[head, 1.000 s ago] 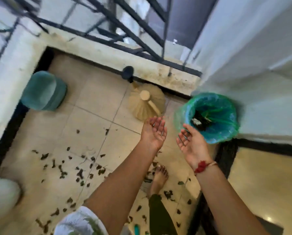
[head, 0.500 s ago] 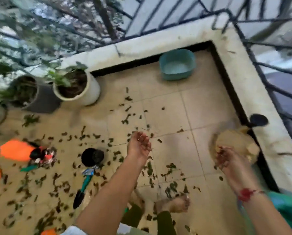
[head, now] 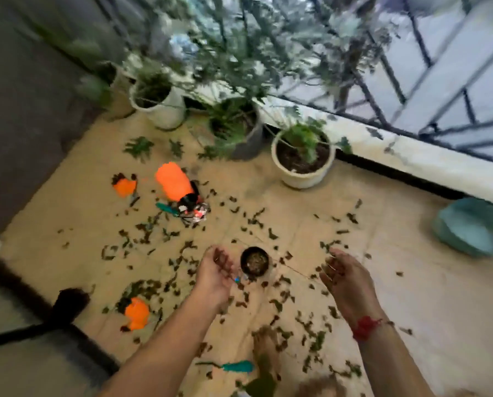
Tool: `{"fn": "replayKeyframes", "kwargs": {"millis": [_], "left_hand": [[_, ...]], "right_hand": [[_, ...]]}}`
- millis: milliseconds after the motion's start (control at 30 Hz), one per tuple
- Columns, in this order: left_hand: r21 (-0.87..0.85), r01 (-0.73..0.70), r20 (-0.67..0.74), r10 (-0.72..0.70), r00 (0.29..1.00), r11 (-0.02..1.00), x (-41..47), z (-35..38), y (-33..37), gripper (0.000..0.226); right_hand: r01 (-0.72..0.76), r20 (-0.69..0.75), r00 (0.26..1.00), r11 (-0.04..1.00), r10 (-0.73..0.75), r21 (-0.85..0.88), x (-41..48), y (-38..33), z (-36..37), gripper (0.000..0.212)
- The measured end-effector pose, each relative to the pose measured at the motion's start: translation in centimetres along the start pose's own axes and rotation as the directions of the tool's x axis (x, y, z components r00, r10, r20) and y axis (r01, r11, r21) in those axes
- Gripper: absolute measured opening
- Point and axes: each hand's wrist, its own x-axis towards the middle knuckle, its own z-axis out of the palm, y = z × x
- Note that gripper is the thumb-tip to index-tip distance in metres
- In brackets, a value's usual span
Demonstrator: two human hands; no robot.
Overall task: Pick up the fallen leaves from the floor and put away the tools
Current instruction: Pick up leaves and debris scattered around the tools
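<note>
Fallen leaves (head: 256,222) are scattered over the beige tiled floor (head: 411,296). An orange sprayer (head: 172,181) is laid near potted plants (head: 302,167); left hand (head: 215,275) and right hand (head: 345,277) are held palm-up, fingers loosely spread, empty; a teal basin (head: 474,227) is set rightmost.

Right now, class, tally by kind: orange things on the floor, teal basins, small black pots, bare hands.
Orange things: 3
Teal basin: 1
Small black pot: 1
Hands, left hand and right hand: 2
Total: 7
</note>
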Motion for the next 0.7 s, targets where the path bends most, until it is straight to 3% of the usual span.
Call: {"fn": "replayKeyframes", "kwargs": {"millis": [267,467,700], "left_hand": [[-0.305,-0.098,-0.156,0.052,0.986,0.947,0.2,-7.3,9.6,0.032],[-0.497,-0.105,-0.204,0.001,0.979,0.861,-0.7,-9.5,10.0,0.029],[-0.705,-0.094,-0.256,-0.129,0.958,0.702,-1.2,-13.5,10.4,0.021]], "right_hand": [[-0.047,0.218,0.967,0.93,0.134,-0.364,0.2,-0.5,12.2,0.017],[-0.001,0.272,0.928,0.732,0.255,-0.682,1.1,-1.4,19.6,0.019],[0.094,0.363,0.86,0.587,0.359,-0.804,1.5,2.3,29.4,0.022]]}}
